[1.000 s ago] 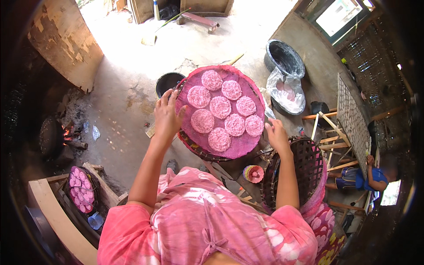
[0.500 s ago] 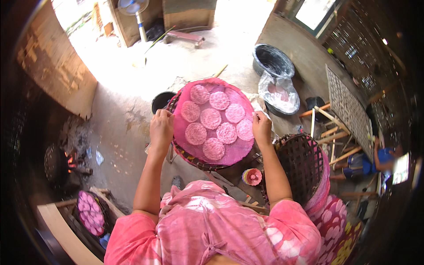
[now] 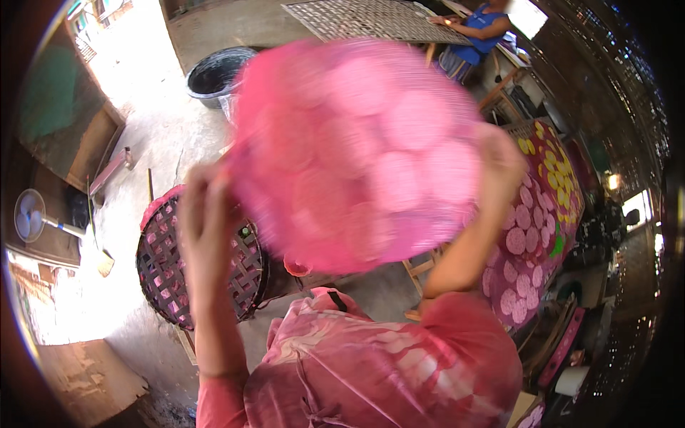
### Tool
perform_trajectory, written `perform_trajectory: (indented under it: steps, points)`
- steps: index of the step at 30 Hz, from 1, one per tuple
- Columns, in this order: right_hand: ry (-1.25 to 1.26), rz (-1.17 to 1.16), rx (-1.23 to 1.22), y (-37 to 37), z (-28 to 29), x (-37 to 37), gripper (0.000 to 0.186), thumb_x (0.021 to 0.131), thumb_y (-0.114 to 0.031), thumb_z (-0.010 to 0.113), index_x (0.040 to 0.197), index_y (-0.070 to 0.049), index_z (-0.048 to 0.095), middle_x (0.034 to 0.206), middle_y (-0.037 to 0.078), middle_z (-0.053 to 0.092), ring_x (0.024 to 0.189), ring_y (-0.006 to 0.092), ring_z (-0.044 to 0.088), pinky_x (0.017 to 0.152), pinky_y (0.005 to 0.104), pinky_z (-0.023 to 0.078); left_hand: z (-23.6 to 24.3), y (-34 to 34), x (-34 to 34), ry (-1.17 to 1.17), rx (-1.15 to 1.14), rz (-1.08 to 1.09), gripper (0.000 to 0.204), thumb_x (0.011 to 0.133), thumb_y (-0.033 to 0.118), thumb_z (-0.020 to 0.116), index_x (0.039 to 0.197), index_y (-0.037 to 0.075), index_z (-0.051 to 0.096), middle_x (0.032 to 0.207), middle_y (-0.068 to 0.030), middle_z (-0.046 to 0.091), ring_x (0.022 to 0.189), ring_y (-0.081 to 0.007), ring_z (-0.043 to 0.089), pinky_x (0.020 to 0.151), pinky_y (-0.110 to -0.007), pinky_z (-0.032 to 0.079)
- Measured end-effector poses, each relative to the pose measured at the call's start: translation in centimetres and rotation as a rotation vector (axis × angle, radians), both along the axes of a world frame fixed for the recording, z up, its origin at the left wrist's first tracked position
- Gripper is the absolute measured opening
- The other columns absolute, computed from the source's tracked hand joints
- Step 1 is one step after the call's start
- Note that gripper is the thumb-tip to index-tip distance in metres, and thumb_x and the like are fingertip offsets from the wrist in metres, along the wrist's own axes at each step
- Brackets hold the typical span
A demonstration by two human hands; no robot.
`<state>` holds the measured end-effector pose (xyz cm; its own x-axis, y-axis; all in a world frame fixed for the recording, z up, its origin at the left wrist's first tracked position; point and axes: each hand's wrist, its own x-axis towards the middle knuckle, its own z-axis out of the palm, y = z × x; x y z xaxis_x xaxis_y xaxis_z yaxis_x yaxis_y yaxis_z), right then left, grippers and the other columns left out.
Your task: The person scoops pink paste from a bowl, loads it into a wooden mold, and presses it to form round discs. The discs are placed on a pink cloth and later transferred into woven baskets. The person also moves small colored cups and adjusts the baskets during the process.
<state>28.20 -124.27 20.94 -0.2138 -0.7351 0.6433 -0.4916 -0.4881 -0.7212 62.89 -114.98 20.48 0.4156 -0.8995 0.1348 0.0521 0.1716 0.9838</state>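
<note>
A round sheet of pink cloth (image 3: 264, 235), blurred by motion, is held up in front of me. Several round pink discs (image 3: 360, 85) with rough surfaces lie on it. My left hand (image 3: 205, 203) is closed on its left edge, the fingers partly smeared. At the opposite edge my right hand (image 3: 499, 164) grips the cloth, also blurred. Beneath my left hand stands a dark open-weave basket (image 3: 160, 264), with pink showing through its gaps. A small pink bowl (image 3: 297, 268) peeks out below the cloth's lower edge.
A patterned cloth (image 3: 517, 274) spread with pink and yellow discs lies at the right. A black tub (image 3: 217, 75) stands far left of the cloth. Beyond, a person in blue (image 3: 481, 43) works by a woven panel (image 3: 371, 20). A fan (image 3: 30, 214) stands at the left.
My view has turned to the right. Both hands have lifted the pink cloth with its discs off the basket and carried it rightward, closer to me.
</note>
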Motion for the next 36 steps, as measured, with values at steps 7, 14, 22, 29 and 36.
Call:
perform_trajectory:
  steps: [7, 14, 22, 29, 36]
  points:
    - [0.624, -1.512, 0.367, 12.6, 4.6, -19.4, 0.050, 0.093, -0.043, 0.057, 0.132, -0.012, 0.057, 0.129, 0.017, 0.056, 0.121, 0.0350, 0.052, 0.097, 0.0462, 0.046, 2.7, -8.2, -9.9, 0.122, -0.470, -0.665, 0.039, 0.099, 0.015, 0.058, 0.132, 0.000, 0.042, 0.142, -0.0140, 0.046, 0.116, -0.0219, 0.058, 0.095, -0.035, 0.049]
    - [0.356, -0.532, 0.403, 4.4, -7.6, -9.3, 0.031, 0.095, -0.017, 0.059, 0.122, -0.001, 0.060, 0.113, 0.022, 0.060, 0.097, 0.0326, 0.062, 0.085, 0.0367, 0.049, -5.3, -1.7, 1.5, -0.105, -0.153, -0.227, 0.037, 0.096, 0.005, 0.058, 0.131, 0.003, 0.045, 0.140, -0.0121, 0.050, 0.115, -0.0207, 0.058, 0.097, -0.033, 0.047]
    - [1.006, 0.981, 0.117, 5.1, -12.0, 17.5, 0.063, 0.073, -0.028, 0.080, 0.129, -0.012, 0.057, 0.119, 0.015, 0.059, 0.125, 0.0341, 0.048, 0.112, 0.0545, 0.026, -15.7, 16.9, 17.1, -0.733, 0.372, 0.692, 0.049, 0.095, 0.020, 0.064, 0.136, 0.002, 0.043, 0.133, -0.0160, 0.052, 0.109, -0.0257, 0.058, 0.091, -0.038, 0.048]
    - [1.513, 1.261, 0.094, 5.4, -16.4, 21.3, 0.062, 0.071, -0.018, 0.078, 0.128, -0.012, 0.053, 0.097, 0.013, 0.053, 0.095, 0.0321, 0.060, 0.114, 0.0602, 0.021, -24.7, 24.7, 15.4, -0.213, 0.554, 0.856, 0.038, 0.090, 0.025, 0.071, 0.118, 0.000, 0.063, 0.124, -0.0206, 0.059, 0.107, -0.0273, 0.060, 0.092, -0.037, 0.048]
    - [1.475, 1.399, 0.001, 4.4, -17.4, 21.7, 0.063, 0.069, -0.017, 0.078, 0.125, -0.009, 0.051, 0.107, 0.015, 0.052, 0.096, 0.0349, 0.060, 0.111, 0.0522, 0.029, -20.7, 22.1, 13.0, 0.114, 0.216, 0.910, 0.027, 0.089, 0.014, 0.072, 0.112, 0.007, 0.059, 0.105, -0.0056, 0.065, 0.087, -0.0118, 0.063, 0.072, -0.026, 0.051]
